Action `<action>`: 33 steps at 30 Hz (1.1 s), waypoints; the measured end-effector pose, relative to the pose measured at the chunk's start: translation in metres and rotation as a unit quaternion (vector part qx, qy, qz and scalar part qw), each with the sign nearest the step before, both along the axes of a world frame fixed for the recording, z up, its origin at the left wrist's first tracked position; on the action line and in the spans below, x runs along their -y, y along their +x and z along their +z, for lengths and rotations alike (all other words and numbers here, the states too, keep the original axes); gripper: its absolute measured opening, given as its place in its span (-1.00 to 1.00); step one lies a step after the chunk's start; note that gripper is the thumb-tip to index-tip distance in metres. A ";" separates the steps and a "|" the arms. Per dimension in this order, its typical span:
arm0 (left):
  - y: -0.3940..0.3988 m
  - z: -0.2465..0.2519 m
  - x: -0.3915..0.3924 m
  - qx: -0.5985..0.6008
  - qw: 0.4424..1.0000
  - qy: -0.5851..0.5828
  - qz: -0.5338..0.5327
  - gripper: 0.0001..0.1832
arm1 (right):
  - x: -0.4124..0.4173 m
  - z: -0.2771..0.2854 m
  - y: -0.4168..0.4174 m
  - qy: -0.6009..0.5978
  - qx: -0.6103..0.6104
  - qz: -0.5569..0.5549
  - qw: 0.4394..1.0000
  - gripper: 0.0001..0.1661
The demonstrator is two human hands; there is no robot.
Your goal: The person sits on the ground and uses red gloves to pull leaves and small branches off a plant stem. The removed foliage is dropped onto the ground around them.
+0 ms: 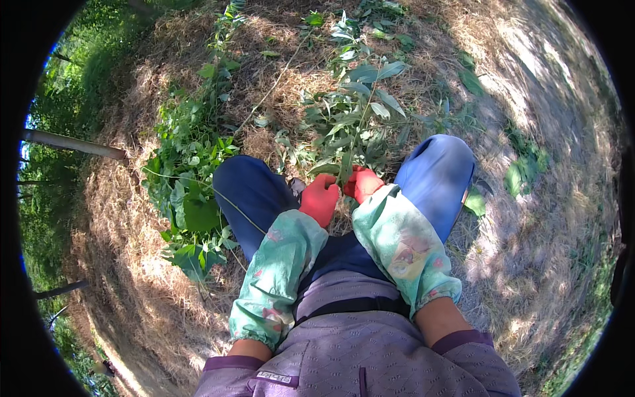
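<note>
Both hands wear red work gloves, with green patterned sleeve covers above them. Between my knees, my left hand (319,199) is curled with its thumb and fingertips at the lower end of a leafy green stem (361,124). Close beside it, my right hand (364,184) is closed around the same lower part. From the hands the stem runs away from me and tilts slightly right, bearing long narrow leaves. More cut greenery (325,121) lies under and around it. The fingertips are partly hidden by leaves.
Beside my left knee lies a heap of broad-leaved green vines (186,183). A thin dry stalk (275,84) crosses the straw-covered ground (134,218) ahead. Loose leaves (526,173) lie to the right. Tree trunks (74,143) stand at the far left.
</note>
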State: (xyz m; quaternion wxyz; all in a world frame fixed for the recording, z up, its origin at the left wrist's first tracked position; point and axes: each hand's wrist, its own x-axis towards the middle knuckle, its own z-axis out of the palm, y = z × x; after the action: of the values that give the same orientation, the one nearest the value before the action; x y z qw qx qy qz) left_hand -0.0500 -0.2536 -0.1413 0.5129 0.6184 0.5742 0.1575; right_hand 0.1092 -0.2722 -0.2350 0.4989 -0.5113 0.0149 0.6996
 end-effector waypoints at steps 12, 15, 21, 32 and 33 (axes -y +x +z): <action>-0.008 0.066 0.002 0.256 0.950 -0.177 0.023 -0.82 | -0.005 0.093 0.013 0.317 -0.177 0.055 0.930 -0.52; -0.011 0.070 0.005 0.251 0.948 -0.197 0.012 -0.80 | -0.005 0.099 0.022 0.277 -0.103 0.140 0.945 -0.58; -0.021 0.068 -0.002 0.294 0.917 -0.271 0.004 -0.75 | 0.002 0.096 0.020 0.233 0.035 0.149 0.960 -0.87; -0.035 0.015 -0.020 0.227 0.951 -0.198 0.065 -0.77 | 0.007 0.100 0.024 0.109 0.270 0.170 0.941 -0.79; -0.035 0.013 -0.021 0.214 0.958 -0.176 0.072 -0.78 | 0.007 0.101 0.027 0.106 0.291 0.131 0.942 -0.78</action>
State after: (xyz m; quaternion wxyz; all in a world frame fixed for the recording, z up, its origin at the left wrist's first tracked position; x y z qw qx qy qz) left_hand -0.0850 -0.2326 -0.1286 0.7116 0.4270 0.5131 0.2190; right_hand 0.1364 -0.2796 -0.1344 0.4369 -0.6338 -0.2725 0.5772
